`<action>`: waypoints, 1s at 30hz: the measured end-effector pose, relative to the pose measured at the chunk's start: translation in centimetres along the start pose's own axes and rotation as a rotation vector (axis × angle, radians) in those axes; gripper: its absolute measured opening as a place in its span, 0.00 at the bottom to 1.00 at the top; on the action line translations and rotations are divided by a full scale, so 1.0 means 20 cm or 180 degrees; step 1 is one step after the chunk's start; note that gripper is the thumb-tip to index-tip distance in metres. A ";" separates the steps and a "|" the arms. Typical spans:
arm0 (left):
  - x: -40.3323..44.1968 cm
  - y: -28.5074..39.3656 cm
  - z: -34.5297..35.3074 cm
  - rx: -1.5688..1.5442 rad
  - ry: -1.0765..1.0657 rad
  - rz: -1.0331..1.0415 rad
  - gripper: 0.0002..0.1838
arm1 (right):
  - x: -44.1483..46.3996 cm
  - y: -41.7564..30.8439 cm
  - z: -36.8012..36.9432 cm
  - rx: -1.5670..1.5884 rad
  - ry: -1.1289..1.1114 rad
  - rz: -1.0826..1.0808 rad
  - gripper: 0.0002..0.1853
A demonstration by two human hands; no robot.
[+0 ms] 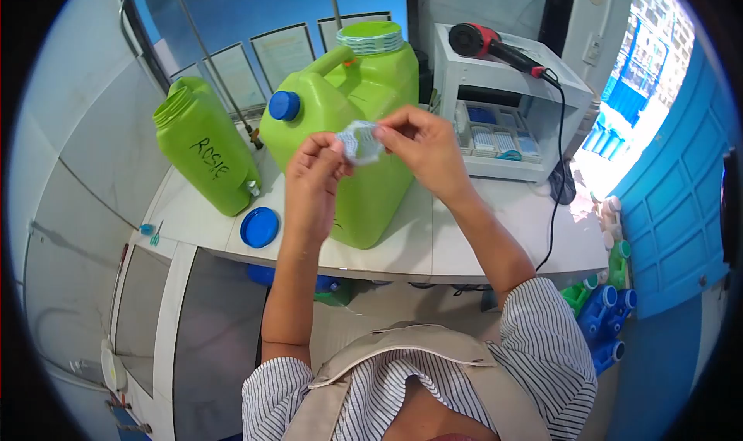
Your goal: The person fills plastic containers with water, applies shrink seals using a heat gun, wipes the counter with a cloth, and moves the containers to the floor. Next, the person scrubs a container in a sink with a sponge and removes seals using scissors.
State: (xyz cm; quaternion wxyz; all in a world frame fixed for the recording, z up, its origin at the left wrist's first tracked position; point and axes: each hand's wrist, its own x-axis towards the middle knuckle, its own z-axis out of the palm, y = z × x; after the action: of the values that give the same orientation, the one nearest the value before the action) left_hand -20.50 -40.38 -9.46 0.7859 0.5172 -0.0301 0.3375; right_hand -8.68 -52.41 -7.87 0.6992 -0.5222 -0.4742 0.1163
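Observation:
Between my hands, in front of the large green water jug (371, 201), is a clear plastic seal band (361, 144) with blue print. My left hand (313, 170) pinches its left edge. My right hand (427, 145) grips its right side, slightly blurred. The jug stands upright with a blue cap (284, 106) on its spout. A similar printed band wraps its green top lid (371, 32). To the left, a slimmer green container (207, 148) marked "ROSIE" stands uncapped. A loose blue lid (259, 227) lies on the white counter (410, 244) before it.
At the right, a black-and-red heat gun (495, 48) rests on a white shelf unit (503, 166), its cord hanging over the counter's front edge. Small scissors (157, 234) lie far left. Several blue jugs (602, 313) stand on the floor by the blue door (658, 224).

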 end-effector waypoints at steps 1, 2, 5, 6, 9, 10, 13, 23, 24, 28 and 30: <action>0.01 0.04 -0.01 0.0011 0.0035 0.0029 0.08 | 0.05 -0.02 0.05 0.0017 -0.0043 -0.0004 0.05; 0.02 0.09 -0.01 0.0016 0.0202 0.0228 0.09 | 0.09 -0.03 0.12 -0.0643 0.0099 -0.0525 0.05; 0.06 0.16 -0.09 -0.0003 0.0424 0.0566 0.11 | 0.23 -0.01 0.30 -0.1592 0.0417 -0.1333 0.05; 0.08 0.16 -0.12 0.0287 0.0541 0.0727 0.12 | 0.25 -0.01 0.35 -0.1899 0.0609 -0.1595 0.05; 0.14 0.16 -0.19 0.0898 0.0776 0.1029 0.15 | 0.27 -0.01 0.44 -0.2325 0.0774 -0.1726 0.05; 0.15 0.16 -0.20 0.1071 0.0883 0.1094 0.16 | 0.28 -0.01 0.46 -0.2324 0.0763 -0.1733 0.05; 0.20 0.16 -0.26 0.1179 0.1090 0.1149 0.18 | 0.31 0.00 0.50 -0.2412 0.0779 -0.1716 0.05; 0.25 0.20 -0.28 0.2130 0.1046 0.1599 0.16 | 0.51 -0.08 0.31 -0.2770 0.0037 -0.1048 0.19; 0.25 0.21 -0.25 0.2465 0.1235 0.1469 0.18 | 0.56 -0.10 0.15 -0.2864 0.0513 -0.1051 0.20; 0.24 0.26 -0.17 0.3965 0.1097 0.1516 0.25 | 0.75 -0.26 -0.63 -0.5026 0.0742 0.0601 0.25; 0.23 0.25 -0.16 0.4117 0.1094 0.1603 0.23 | 0.92 -0.09 -0.99 -0.5485 0.0183 0.1305 0.18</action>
State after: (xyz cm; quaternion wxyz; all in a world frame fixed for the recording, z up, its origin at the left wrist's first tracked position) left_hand -20.76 -34.21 -5.10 0.2136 0.7964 0.1818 0.5357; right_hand 15.88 -53.47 3.57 0.0399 -0.9448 -0.2764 -0.1715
